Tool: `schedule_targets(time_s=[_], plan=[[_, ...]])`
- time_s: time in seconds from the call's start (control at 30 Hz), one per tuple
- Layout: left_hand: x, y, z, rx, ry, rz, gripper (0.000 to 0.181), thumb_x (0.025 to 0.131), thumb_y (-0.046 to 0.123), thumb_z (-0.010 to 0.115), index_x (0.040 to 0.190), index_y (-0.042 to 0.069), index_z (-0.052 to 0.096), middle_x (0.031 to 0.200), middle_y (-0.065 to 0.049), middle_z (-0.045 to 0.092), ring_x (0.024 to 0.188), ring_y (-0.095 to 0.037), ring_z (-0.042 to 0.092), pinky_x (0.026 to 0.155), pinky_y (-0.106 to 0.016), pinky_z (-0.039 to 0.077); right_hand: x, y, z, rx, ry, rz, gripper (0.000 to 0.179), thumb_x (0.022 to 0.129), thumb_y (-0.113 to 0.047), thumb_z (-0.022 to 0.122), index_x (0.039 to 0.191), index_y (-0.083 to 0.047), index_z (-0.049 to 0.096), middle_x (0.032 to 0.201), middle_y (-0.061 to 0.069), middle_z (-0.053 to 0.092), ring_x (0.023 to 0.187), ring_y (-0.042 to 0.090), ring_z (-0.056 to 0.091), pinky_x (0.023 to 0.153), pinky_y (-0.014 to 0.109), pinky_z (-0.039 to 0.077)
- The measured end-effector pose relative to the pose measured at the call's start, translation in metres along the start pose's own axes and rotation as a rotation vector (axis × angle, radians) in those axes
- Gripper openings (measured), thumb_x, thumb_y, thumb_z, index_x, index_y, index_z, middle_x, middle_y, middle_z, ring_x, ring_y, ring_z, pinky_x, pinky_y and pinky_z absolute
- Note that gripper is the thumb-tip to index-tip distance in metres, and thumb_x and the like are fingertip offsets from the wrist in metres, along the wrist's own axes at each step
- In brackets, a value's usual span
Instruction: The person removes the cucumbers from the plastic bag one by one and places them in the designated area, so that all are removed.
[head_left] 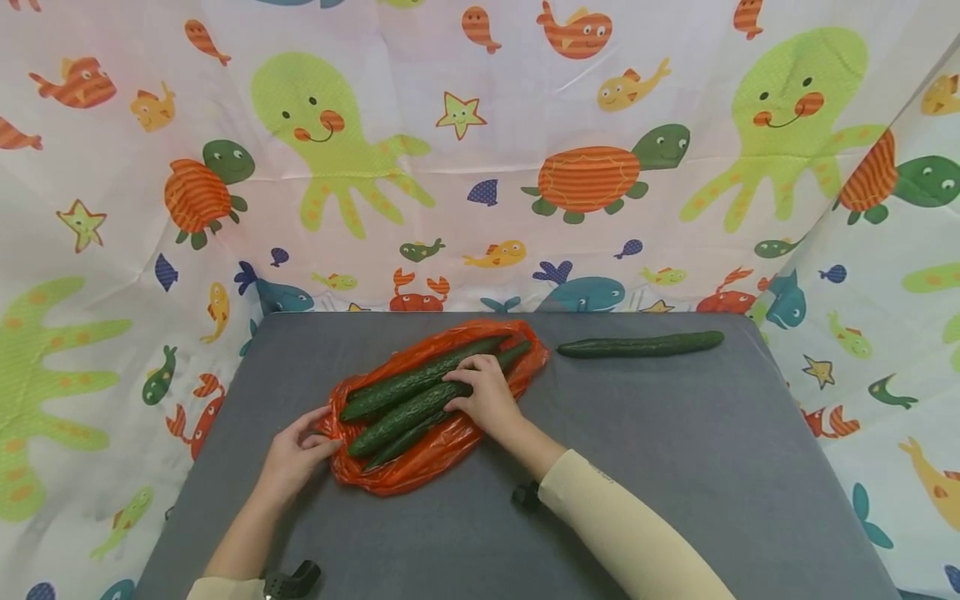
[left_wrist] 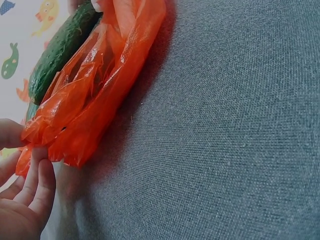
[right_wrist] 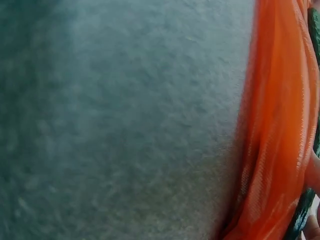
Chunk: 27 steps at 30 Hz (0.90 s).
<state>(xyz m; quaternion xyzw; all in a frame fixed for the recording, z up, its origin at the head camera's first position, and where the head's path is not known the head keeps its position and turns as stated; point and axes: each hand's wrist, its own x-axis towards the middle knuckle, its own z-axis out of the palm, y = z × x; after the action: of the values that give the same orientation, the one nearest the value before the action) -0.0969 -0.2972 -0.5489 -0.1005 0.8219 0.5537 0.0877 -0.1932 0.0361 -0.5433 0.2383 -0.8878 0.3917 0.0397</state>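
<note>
An orange plastic bag (head_left: 390, 482) lies spread on the grey table, with dark green cucumbers inside it. My left hand (head_left: 296, 454) pinches the bag's left edge between thumb and fingers; the left wrist view shows the crumpled plastic (left_wrist: 75, 120) at the fingertips. Over the bag, my right hand (head_left: 487, 396) grips the middle cucumber (head_left: 401, 421) near its far end, thumb on the near side and fingers across the top. Beside it lie an upper cucumber (head_left: 412, 379) and a lower one (head_left: 401, 446). In the right wrist view only part of the right hand (right_wrist: 313, 172) shows.
One more cucumber (head_left: 641, 345) lies outside the bag, at the table's back right. Behind and beside the grey table (head_left: 637, 467) hangs a curtain (head_left: 480, 183) printed with sea animals.
</note>
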Motion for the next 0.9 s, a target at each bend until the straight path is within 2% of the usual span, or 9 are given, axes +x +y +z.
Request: schedule_targets(time_s=[0.3, 0.63, 0.8, 0.9], plan=[[-0.001, 0.002, 0.0, 0.0, -0.007, -0.006, 0.065, 0.092, 0.021, 0.077, 0.15, 0.019, 0.048, 0.108, -0.012, 0.07, 0.086, -0.009, 0.069, 0.076, -0.029, 0.054, 0.004, -0.003, -0.004, 0.004, 0.026, -0.025, 0.036, 0.072, -0.023, 0.09, 0.107, -0.019, 0.08, 0.112, 0.003, 0.062, 0.114, 0.027, 0.051, 0.099, 0.046, 0.046], [0.002, 0.003, 0.002, 0.011, -0.008, -0.008, 0.064, 0.093, 0.01, 0.071, 0.151, 0.016, 0.046, 0.1, -0.008, 0.072, 0.086, -0.008, 0.068, 0.073, -0.03, 0.053, 0.009, -0.018, -0.02, 0.014, 0.071, -0.059, 0.036, 0.072, -0.024, 0.09, 0.107, -0.018, 0.081, 0.111, 0.003, 0.062, 0.112, 0.028, 0.052, 0.098, 0.047, 0.046], [0.002, 0.004, 0.003, -0.011, -0.005, -0.022, 0.065, 0.092, 0.012, 0.074, 0.151, 0.017, 0.048, 0.102, -0.006, 0.071, 0.087, -0.008, 0.068, 0.075, -0.028, 0.053, 0.009, -0.021, -0.03, -0.001, 0.081, -0.055, 0.037, 0.073, -0.026, 0.089, 0.108, -0.02, 0.081, 0.112, 0.002, 0.062, 0.113, 0.027, 0.053, 0.098, 0.045, 0.047], [0.0, 0.003, 0.002, -0.025, -0.009, -0.008, 0.066, 0.091, 0.016, 0.076, 0.151, 0.017, 0.047, 0.107, -0.007, 0.069, 0.087, -0.008, 0.069, 0.078, -0.027, 0.054, 0.01, -0.023, -0.036, 0.015, 0.095, -0.051, 0.037, 0.073, -0.024, 0.089, 0.109, -0.019, 0.081, 0.113, 0.004, 0.062, 0.113, 0.027, 0.052, 0.096, 0.045, 0.047]])
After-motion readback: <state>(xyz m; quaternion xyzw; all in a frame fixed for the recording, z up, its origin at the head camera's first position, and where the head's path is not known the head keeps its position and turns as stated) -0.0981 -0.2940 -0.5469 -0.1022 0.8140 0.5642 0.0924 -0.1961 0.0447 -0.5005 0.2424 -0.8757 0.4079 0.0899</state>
